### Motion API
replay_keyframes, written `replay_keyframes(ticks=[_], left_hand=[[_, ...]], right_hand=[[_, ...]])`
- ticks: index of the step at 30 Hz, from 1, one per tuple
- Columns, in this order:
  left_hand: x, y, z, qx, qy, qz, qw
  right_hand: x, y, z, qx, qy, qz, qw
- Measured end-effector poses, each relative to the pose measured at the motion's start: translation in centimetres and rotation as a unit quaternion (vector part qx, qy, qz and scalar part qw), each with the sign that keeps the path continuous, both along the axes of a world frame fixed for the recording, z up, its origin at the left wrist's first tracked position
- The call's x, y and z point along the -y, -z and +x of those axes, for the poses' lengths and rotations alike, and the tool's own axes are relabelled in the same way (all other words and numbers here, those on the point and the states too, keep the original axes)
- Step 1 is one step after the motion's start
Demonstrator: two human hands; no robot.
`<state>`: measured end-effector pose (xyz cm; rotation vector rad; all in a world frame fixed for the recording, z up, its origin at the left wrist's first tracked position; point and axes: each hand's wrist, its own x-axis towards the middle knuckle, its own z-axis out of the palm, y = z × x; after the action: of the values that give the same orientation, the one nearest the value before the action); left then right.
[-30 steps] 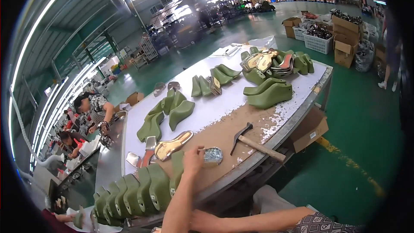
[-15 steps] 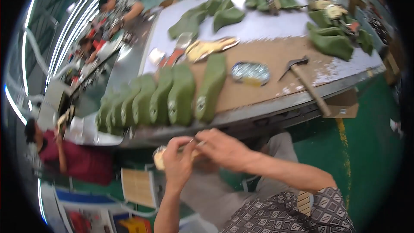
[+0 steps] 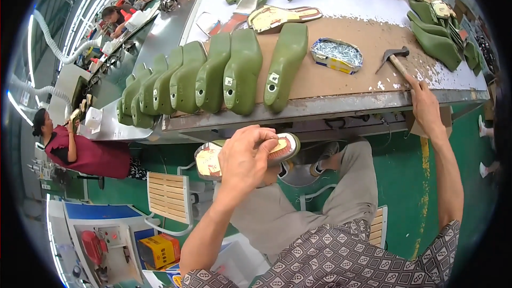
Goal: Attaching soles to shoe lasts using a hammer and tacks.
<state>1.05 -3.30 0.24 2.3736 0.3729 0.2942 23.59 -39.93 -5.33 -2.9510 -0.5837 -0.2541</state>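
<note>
My left hand (image 3: 245,154) is over a green shoe last (image 3: 296,144) that carries a pale yellow and brown insole (image 3: 209,161), low above my lap. Its thumb and fingers are pinched together against the insole; whatever they hold is hidden. At the table's right front edge, my right hand (image 3: 426,108) has its fingers round the wooden handle of a hammer (image 3: 397,60), whose dark head rests on the board. An open tin (image 3: 337,55) full of small silvery nails lies left of the hammer.
Several green lasts (image 3: 240,74) line the table's front left, with a loose insole (image 3: 282,17) behind. More lasts (image 3: 434,42) stand at the right. A slatted chair (image 3: 168,196) is on the floor to my left. A person in a dark red apron (image 3: 88,146) works beyond it.
My right hand has left the insole and reached right to the hammer's handle. My left hand stays at the last. The view has shifted, so the table sits higher.
</note>
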Motion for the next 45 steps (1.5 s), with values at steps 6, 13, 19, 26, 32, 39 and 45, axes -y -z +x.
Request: replay_keyframes(ticks=[6,13,19,26,32,39,45], left_hand=[[0.1,0.4,0.0,0.003,-0.009,0.028,1.000],[-0.4,1.3,-0.2,0.060,0.032,0.070,0.995],[-0.3,1.6,-0.1,0.091,0.033,0.063,0.993],[0.1,0.4,-0.7,-0.005,0.022,0.105,0.994],[-3.7,-1.3,-1.6,0.035,0.205,0.339,0.918],[-2.8,-1.0,-1.5,-0.039,0.199,0.268,0.942],[-3.0,-0.7,-1.6,-0.047,0.200,0.267,0.942]], right_hand=[[-2.6,-0.6,-4.9,-0.038,-0.050,0.409,0.911],[-8.1,-8.2,-13.5,-0.155,-0.284,0.325,0.889],[-9.7,-11.0,-15.0,-0.181,-0.386,0.425,0.798],[-11.1,-10.8,-15.2,-0.244,-0.350,0.335,0.840],[-8.6,-10.9,-15.6,-0.268,-0.279,0.402,0.830],[-8.5,-9.8,-15.5,-0.184,-0.309,0.414,0.836],[-9.4,-12.0,-15.2,-0.241,-0.294,0.342,0.859]])
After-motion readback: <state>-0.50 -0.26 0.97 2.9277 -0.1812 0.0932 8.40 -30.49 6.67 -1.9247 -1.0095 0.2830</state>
